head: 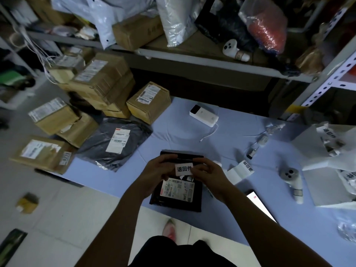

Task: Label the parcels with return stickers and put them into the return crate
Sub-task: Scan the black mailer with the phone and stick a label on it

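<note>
The white return sticker (184, 169) is pinched at its side edges by the left hand (159, 171) and the right hand (209, 171), fingertips curled onto it. It sits over the black parcel (177, 206) on the blue mat (192, 135), seemingly not pressed down. Cardboard boxes (104, 81) and a grey bagged parcel (115, 143) lie to the left.

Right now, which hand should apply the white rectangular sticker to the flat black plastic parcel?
Right, tentatively: right hand pinches the white sticker; left hand overlaps the black parcel, suited to steadying it.
</note>
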Available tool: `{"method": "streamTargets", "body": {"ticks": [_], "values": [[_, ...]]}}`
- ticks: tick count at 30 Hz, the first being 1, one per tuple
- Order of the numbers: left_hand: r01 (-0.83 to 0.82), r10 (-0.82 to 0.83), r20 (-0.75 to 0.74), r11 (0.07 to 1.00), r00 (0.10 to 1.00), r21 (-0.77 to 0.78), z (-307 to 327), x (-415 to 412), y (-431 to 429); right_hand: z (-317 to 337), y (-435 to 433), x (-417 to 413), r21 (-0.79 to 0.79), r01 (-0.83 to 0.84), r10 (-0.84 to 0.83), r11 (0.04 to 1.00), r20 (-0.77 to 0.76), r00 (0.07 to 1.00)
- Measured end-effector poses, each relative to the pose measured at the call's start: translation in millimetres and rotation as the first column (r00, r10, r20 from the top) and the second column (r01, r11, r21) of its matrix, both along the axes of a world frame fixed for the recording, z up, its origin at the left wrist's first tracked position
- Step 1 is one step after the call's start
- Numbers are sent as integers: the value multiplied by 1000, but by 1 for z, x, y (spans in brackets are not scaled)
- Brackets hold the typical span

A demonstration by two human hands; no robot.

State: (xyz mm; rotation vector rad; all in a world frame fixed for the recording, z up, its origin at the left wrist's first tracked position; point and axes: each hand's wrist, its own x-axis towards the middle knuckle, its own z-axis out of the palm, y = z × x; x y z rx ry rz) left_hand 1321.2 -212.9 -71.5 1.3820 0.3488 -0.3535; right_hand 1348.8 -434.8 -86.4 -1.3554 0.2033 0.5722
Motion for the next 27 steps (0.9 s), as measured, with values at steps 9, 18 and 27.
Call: {"method": "streamTargets", "body": {"ticks": [9,18,27], "values": [[-59,25,73,855,997,516,-43,21,5,-31,43,9,-417,-8,63,909,116,991],[20,-135,102,692,986,721,-114,43,21,-91,92,26,-795,-48,296,604,169,940],[229,-376,13,592,927,773,-141,50,55,-101,84,23,-923,-112,391,369,45,919]]}}
